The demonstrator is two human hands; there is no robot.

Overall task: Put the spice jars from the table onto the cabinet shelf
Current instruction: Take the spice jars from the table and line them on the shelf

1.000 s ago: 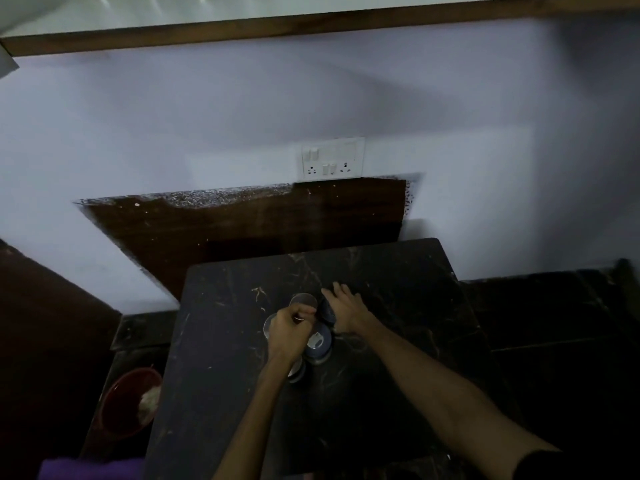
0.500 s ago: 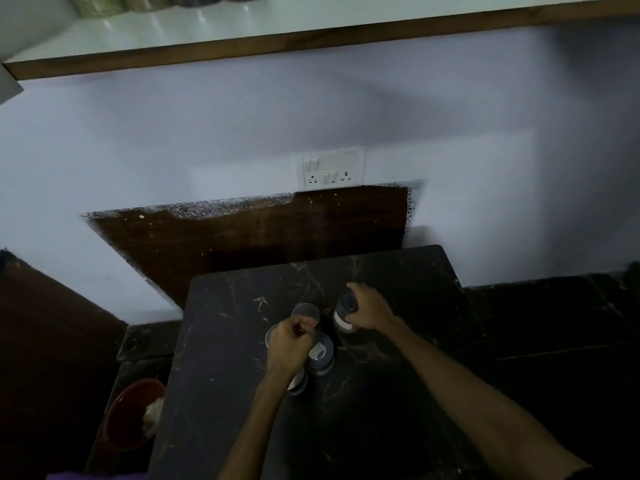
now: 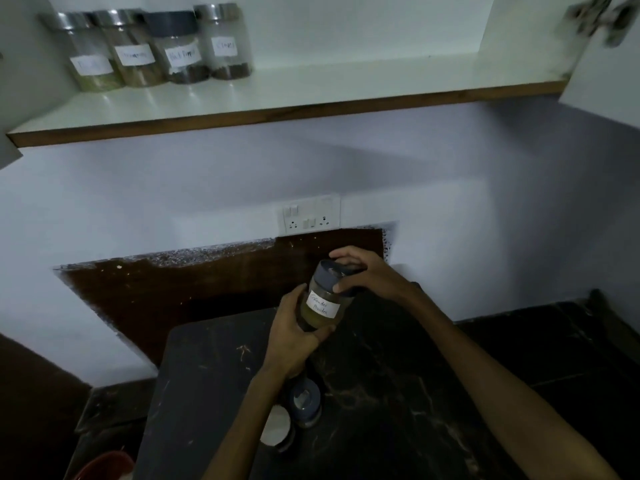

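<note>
Four jars (image 3: 152,46) on the shelf (image 3: 311,95), one held, two on the table (image 3: 207,393).

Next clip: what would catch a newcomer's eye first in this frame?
First, the labelled spice jar held up above the dark table: the left hand grips its body, the right hand holds its dark lid. Next, the row of four labelled jars at the left end of the white cabinet shelf. Two more jars stand on the table, partly behind the left forearm.
</note>
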